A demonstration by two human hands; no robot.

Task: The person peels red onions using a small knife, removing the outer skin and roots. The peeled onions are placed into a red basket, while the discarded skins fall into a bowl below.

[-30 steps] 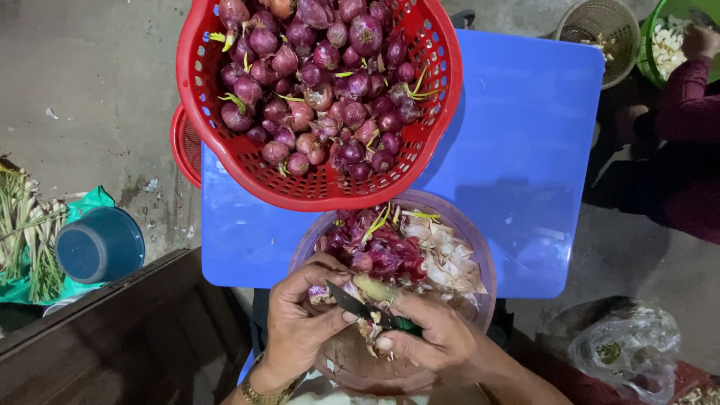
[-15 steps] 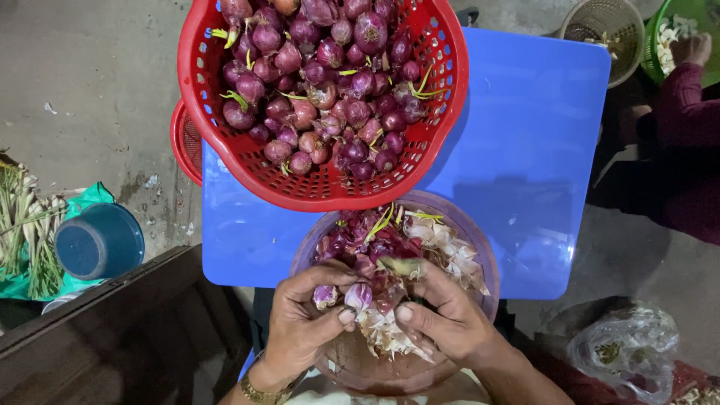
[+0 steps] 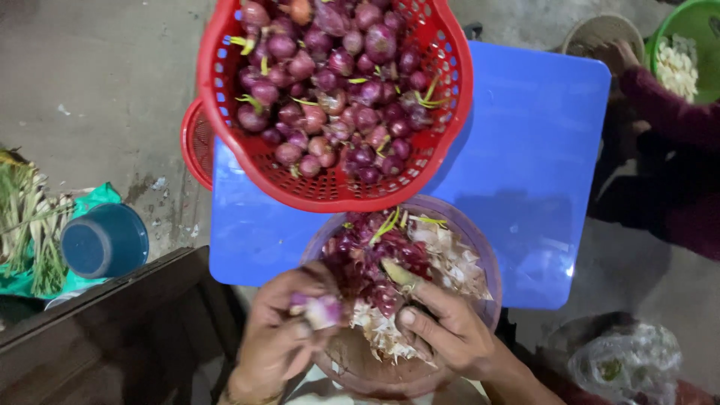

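Two bare hands work low in the view, over the near side of a round purple bowl [image 3: 480,259] that sits at the front edge of a blue table [image 3: 525,150]. The left hand [image 3: 277,337], blurred, has its fingers curled shut around a small peeled shallot [image 3: 322,309], pale purple and white, held just above the bowl's left rim. The right hand [image 3: 446,330] lies inside the bowl with its fingers bent over a heap of papery peelings [image 3: 382,330]; a dark sliver shows under the fingers, but whether they grip anything I cannot tell. Peelings, white and purple with a few green shoots, fill the far half of the bowl. Just beyond it, overlapping its far rim, a red perforated basket [image 3: 225,97] is heaped with unpeeled purple shallots [image 3: 337,97], some sprouting green; a second red basket [image 3: 196,142] peeks out from beneath on the left. On the concrete floor to the left stand a blue cup-shaped tub [image 3: 103,241] and a bundle of green stalks [image 3: 30,225]. At lower right lies a clear plastic bag [image 3: 626,360]. Far right, another person's maroon sleeve [image 3: 660,105] reaches toward a tan basket [image 3: 600,34], beside a green basket [image 3: 690,22] holding pale peeled pieces
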